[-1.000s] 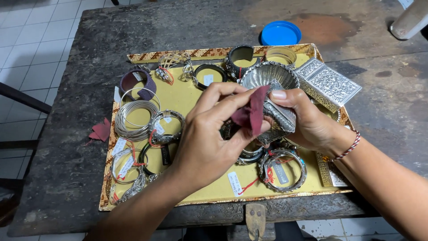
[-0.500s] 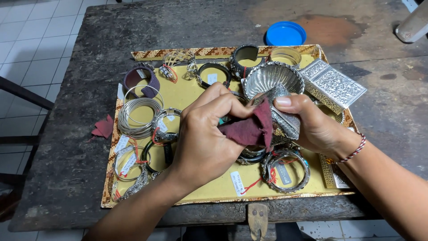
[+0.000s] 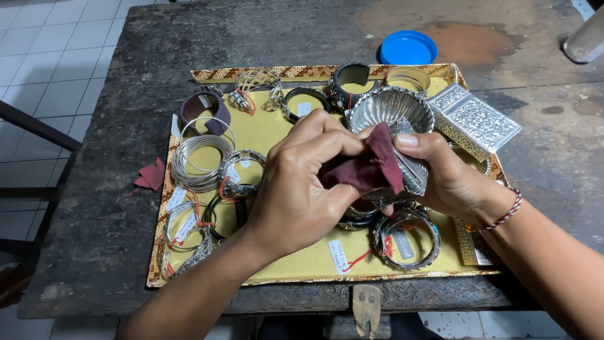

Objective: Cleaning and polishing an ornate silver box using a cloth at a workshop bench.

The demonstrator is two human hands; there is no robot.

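Note:
My left hand [image 3: 302,189] pinches a dark red cloth [image 3: 371,165] and presses it against a silver bracelet [image 3: 409,173]. My right hand [image 3: 447,179] grips that wide silver cuff from the right, thumb on top. Both hands hover over a yellow tray [image 3: 277,129] with a patterned rim. A fluted silver bowl [image 3: 390,108] sits just behind the hands. Part of the cuff is hidden by the cloth and fingers.
The tray holds several tagged bangles, a stack of thin silver bangles [image 3: 200,157], a purple cuff [image 3: 202,110] and an embossed silver box [image 3: 475,119]. A blue lid [image 3: 409,47] lies behind the tray on the dark worn table [image 3: 113,208]. A red cloth scrap [image 3: 151,175] lies left.
The red cloth has shifted over the cuff, from folded upright against it to spread lower and leftward under my left fingers. Both hands stay in about the same place.

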